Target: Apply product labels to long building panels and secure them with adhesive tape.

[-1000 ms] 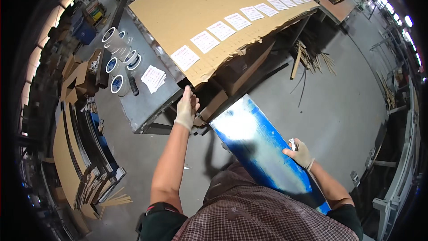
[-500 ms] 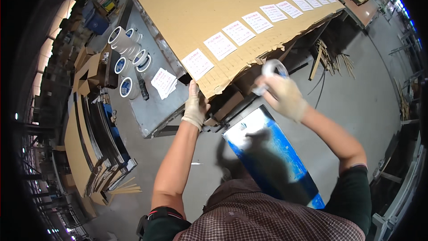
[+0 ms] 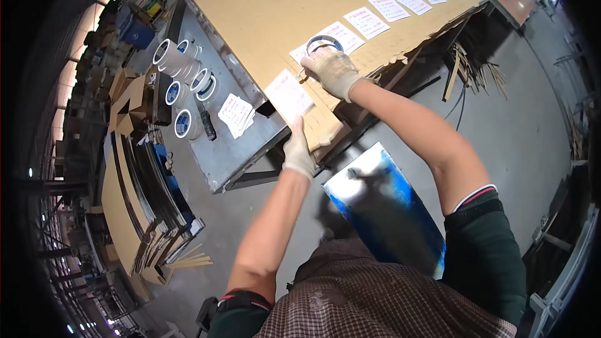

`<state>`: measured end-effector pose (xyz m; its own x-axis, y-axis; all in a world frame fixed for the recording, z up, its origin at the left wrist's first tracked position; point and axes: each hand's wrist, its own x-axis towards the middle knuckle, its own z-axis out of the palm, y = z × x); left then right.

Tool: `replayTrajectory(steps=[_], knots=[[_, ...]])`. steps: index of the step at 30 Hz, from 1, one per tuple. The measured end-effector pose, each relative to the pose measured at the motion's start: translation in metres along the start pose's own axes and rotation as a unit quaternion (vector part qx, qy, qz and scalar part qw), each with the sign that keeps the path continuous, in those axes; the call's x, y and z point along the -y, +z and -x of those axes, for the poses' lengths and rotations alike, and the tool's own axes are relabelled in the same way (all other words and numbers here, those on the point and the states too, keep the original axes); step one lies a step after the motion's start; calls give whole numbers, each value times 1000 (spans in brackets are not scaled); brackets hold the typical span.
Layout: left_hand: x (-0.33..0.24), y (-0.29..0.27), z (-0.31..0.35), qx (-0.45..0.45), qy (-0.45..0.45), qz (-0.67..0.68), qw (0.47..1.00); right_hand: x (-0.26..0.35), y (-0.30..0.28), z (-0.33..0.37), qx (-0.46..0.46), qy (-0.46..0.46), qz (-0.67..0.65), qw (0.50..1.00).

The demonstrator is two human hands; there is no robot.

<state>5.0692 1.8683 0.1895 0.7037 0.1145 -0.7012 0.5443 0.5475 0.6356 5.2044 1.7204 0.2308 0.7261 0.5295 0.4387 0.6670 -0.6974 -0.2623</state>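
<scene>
My gloved left hand [image 3: 300,150] grips the near corner of a tan cardboard sheet [image 3: 263,19]. Its thumb lies on top, against the lower edge of a white paper label [image 3: 288,95], and that corner looks raised. In my gloved right hand [image 3: 335,72] is a roll of tape [image 3: 328,39], above the sheet's front edge and just right of that label. The roll and hand partly cover another label. Several more printed labels [image 3: 366,23] run in a row along the edge toward the far right. Whether a strip of tape is pulled out, I cannot tell.
To the left, a grey metal table [image 3: 219,156] carries several tape rolls [image 3: 183,123], a stack of labels [image 3: 236,114] and a dark, slim tool [image 3: 207,126]. A blue-and-white panel [image 3: 391,213] sits below the sheet. Curved boards [image 3: 128,200] are stacked lower left; wood strips [image 3: 466,72] lie right.
My right hand has moved left and up with the tape roll, from beyond the front edge to over the sheet. The near corner has risen and its label is tilted, with my left hand still gripping.
</scene>
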Motion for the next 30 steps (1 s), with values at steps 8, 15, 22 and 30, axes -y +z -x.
replayTrajectory(steps=[8,15,22,30], knots=[[73,1,91,-68,74,-103,990,1,-22,-5,51,26,-14,998],[22,-14,149,74,315,-98,941,105,-159,62,281,14,-179,943],[-8,-45,144,266,151,-134,943,130,-184,76,374,-3,-85,923],[-20,-26,128,333,370,-214,840,127,-171,45,519,207,-203,804]])
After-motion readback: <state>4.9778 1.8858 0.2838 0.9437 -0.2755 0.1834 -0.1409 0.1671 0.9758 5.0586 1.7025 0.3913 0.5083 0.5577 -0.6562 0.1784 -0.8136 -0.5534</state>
